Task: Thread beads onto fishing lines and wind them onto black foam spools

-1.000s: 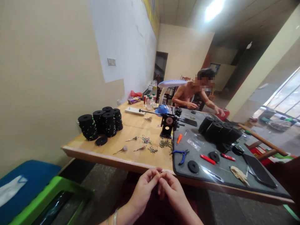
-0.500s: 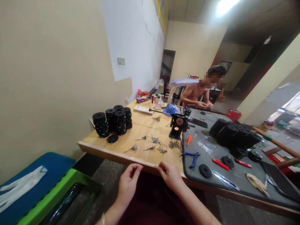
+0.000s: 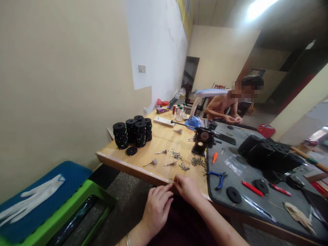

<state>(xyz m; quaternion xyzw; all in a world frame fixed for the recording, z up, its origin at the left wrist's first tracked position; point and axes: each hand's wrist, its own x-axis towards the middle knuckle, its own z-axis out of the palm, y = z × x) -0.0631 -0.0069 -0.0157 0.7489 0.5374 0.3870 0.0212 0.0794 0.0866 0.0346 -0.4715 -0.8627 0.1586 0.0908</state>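
At the table's front edge, my right hand point(image 3: 187, 188) is closed in a pinch; whatever lies between its fingertips is too small to make out. My left hand point(image 3: 156, 207) is just beside it, with loosely stretched fingers, and the index fingertip reaches the right fingertips. Nothing shows in the left fingers. On the wood beyond lie small multicoloured beads point(image 3: 176, 154), dark metal bits point(image 3: 198, 161) and another small pile point(image 3: 183, 166). Several thin bundles, one a grey-tipped bundle point(image 3: 153, 162), lie to their left.
Black foam spools point(image 3: 120, 136) stand stacked at left, more black spools point(image 3: 256, 150) at right. A black clamp device point(image 3: 201, 141) stands mid-table. Blue pliers point(image 3: 219, 179) and a red knife point(image 3: 252, 188) lie on the grey mat point(image 3: 230, 171). A co-worker point(image 3: 222, 106) sits across. A green stool point(image 3: 84, 194) stands left.
My left hand has moved right to meet my right hand, its pinch loosening into stretched fingers. The right hand keeps its pinch. The view has turned slightly left.
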